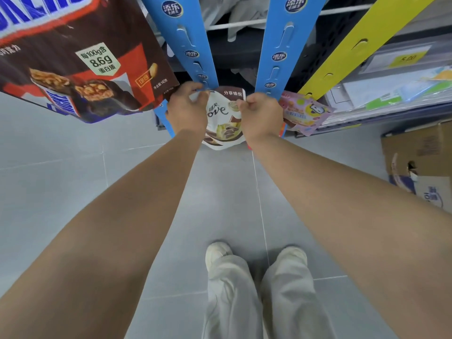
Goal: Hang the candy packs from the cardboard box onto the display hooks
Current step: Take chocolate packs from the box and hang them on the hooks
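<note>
Step in hand: hanging. L hand [187,107] and R hand [261,113] fingers pinch top corners of candy pack [223,118], held at bottom end of blue strip [193,52], just below lowest hook [204,83]. Next, likely: align pack hole w/ hook, push on.

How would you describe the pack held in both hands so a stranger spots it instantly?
Start at the two blue display strips. Between their lower ends, the left hand and right hand pinch the white pack. Its neighbours are a large dark-brown pack and a pink pack; only this is white.
</note>
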`<control>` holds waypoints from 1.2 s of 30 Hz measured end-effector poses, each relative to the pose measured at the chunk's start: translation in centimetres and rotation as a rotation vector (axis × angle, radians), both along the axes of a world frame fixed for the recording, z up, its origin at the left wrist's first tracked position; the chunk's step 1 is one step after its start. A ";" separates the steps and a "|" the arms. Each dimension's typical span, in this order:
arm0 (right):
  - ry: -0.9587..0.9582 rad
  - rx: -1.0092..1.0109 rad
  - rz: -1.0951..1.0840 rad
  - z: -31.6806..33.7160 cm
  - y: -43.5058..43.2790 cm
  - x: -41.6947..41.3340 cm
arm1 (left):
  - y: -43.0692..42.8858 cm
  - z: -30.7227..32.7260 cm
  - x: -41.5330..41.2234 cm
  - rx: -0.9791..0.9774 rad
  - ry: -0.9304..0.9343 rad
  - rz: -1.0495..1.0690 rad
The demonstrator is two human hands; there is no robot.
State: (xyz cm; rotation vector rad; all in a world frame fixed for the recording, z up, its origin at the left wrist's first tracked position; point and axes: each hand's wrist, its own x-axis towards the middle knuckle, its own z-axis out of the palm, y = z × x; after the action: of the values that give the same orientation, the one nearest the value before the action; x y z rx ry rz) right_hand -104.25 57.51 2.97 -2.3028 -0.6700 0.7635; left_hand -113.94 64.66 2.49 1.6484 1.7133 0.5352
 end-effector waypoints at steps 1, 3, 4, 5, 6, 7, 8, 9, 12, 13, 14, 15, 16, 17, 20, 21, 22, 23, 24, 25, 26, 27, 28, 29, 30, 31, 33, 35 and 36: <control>-0.005 -0.001 -0.015 -0.1 0.2 0.2 | 0.1 0.0 0.2 -0.014 -0.010 0.008; -0.007 -0.003 -0.039 -0.1 0.5 0.6 | 0.3 -0.1 0.6 -0.034 -0.034 0.034; -0.006 -0.002 -0.046 -0.1 0.7 0.8 | 0.3 0.0 0.8 -0.043 -0.053 0.053; -0.007 0.000 -0.053 0.0 0.8 0.9 | 0.3 0.0 1.0 -0.052 -0.077 0.071; -0.005 0.007 -0.062 0.0 0.8 1.0 | 0.3 0.1 1.2 -0.056 -0.093 0.080; -0.001 0.014 -0.070 0.1 0.9 1.1 | 0.3 0.2 1.3 -0.061 -0.102 0.079; -0.001 0.022 -0.076 0.2 0.8 1.1 | 0.4 0.2 1.3 -0.069 -0.101 0.071; -0.007 0.028 -0.079 0.3 0.8 1.1 | 0.4 0.2 1.4 -0.082 -0.098 0.063; -0.026 0.059 -0.099 0.4 0.4 1.0 | 0.6 0.5 1.5 -0.173 -0.059 0.076; -0.027 0.066 -0.101 0.4 0.3 0.9 | 0.7 0.5 1.5 -0.214 -0.025 0.100; -0.025 0.069 -0.099 0.4 0.1 0.7 | 0.8 0.9 1.7 -0.255 -0.002 0.126; -0.019 0.067 -0.094 0.4 0.1 0.6 | 1.0 1.3 1.9 -0.295 -0.006 0.160; -0.006 0.064 -0.089 0.4 0.1 0.5 | 1.3 1.5 2.1 -0.334 -0.012 0.189; 0.010 0.061 -0.087 0.4 0.1 0.4 | 1.6 1.7 2.4 -0.370 0.002 0.199; 0.065 0.045 -0.108 0.5 0.3 0.3 | 1.8 2.1 2.9 -0.458 0.057 0.233; 0.082 0.042 -0.112 0.5 0.3 0.4 | 1.6 2.3 3.2 -0.473 0.045 0.256; 0.094 0.042 -0.110 0.6 0.3 0.5 | 1.4 2.3 3.3 -0.481 0.027 0.273; 0.105 0.043 -0.104 0.7 0.3 0.5 | 1.2 2.0 3.3 -0.482 0.024 0.284; 0.118 0.043 -0.097 0.8 0.2 0.7 | 0.9 2.0 3.2 -0.476 0.039 0.280; 0.135 0.035 -0.087 0.9 0.2 0.8 | 0.6 2.0 3.1 -0.478 0.060 0.277; 0.153 0.019 -0.074 1.0 0.1 1.0 | 0.5 1.8 2.9 -0.494 0.076 0.266; 0.173 -0.001 -0.061 1.1 0.0 1.2 | 0.3 1.7 2.7 -0.519 0.082 0.253; 0.205 -0.021 -0.052 1.2 -0.1 1.4 | 0.1 1.6 2.6 -0.546 0.095 0.229; 0.242 -0.041 -0.042 1.2 -0.2 1.6 | -0.2 1.5 2.3 -0.571 0.110 0.202; 0.275 -0.063 -0.027 1.1 -0.4 1.7 | -0.6 1.5 2.1 -0.578 0.128 0.156; 0.296 -0.083 -0.014 1.1 -0.5 1.8 | -0.8 1.1 1.8 -0.594 0.151 0.108; 0.329 -0.100 -0.011 1.1 -0.8 2.0 | -1.2 1.0 1.3 -0.631 0.190 0.029; 0.354 -0.112 -0.020 0.9 -1.1 2.4 | -1.4 1.2 1.0 -0.663 0.225 0.013; 0.364 -0.142 -0.001 0.9 -1.3 2.4 | -1.5 1.3 0.8 -0.664 0.237 0.016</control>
State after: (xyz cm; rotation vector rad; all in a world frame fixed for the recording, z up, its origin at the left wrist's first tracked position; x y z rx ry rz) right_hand -101.83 56.24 3.92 -2.2014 -0.4604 1.2256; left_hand -113.13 63.19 3.79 1.2414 1.8063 -0.2274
